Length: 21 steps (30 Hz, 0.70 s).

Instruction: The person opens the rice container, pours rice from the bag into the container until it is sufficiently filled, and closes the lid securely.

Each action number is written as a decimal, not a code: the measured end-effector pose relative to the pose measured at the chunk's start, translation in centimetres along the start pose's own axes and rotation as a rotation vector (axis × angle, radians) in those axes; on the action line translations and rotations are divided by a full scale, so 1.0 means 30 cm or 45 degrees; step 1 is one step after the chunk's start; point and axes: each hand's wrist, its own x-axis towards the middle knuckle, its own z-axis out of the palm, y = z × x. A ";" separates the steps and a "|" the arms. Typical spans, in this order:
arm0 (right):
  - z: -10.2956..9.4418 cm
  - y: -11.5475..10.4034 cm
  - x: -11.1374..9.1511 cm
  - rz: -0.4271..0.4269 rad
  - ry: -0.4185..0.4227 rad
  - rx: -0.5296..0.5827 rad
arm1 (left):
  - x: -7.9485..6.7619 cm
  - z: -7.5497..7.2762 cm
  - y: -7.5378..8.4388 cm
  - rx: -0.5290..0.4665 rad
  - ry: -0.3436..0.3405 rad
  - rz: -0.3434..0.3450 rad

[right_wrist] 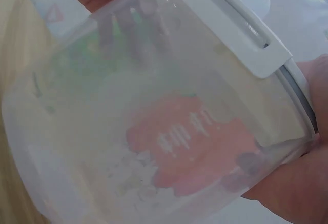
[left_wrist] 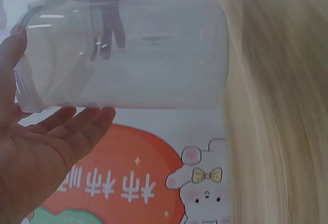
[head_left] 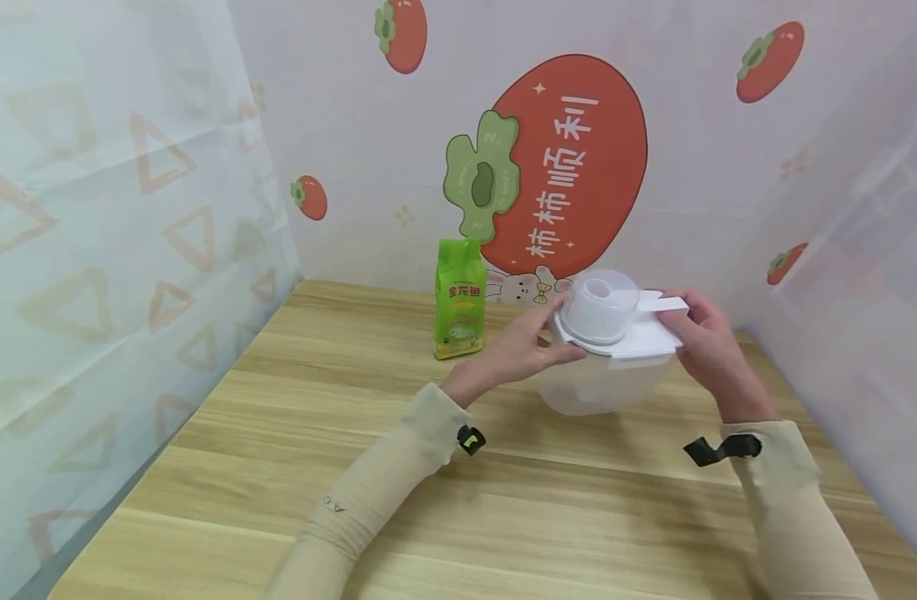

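Observation:
A translucent plastic storage container (head_left: 604, 385) with a white lid (head_left: 642, 335) is between the two hands, its bottom right at the tabletop. A clear cup (head_left: 599, 310) sits upside down on top of the lid. My left hand (head_left: 514, 346) grips the container's left side near the lid, thumb at the front of the rim and fingers behind. On the other side, my right hand (head_left: 709, 342) holds the lid's right edge, thumb on top. Through the container wall (left_wrist: 154, 55), the left wrist view shows the other hand's fingers; the inside looks bare.
Left of the container, a green packaged bag (head_left: 460, 304) stands upright toward the back of the wooden table (head_left: 293, 450). Printed cloth walls (head_left: 368, 125) close off the back and both sides.

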 end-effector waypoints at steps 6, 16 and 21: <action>0.066 0.029 0.024 0.035 0.021 -0.007 | -0.040 -0.065 -0.030 -0.050 0.000 -0.043; 0.166 0.075 0.051 0.150 0.113 -0.047 | -0.100 -0.142 -0.096 -0.023 0.027 -0.113; 0.214 0.083 0.056 0.166 0.158 -0.100 | -0.123 -0.177 -0.129 -0.032 0.049 -0.128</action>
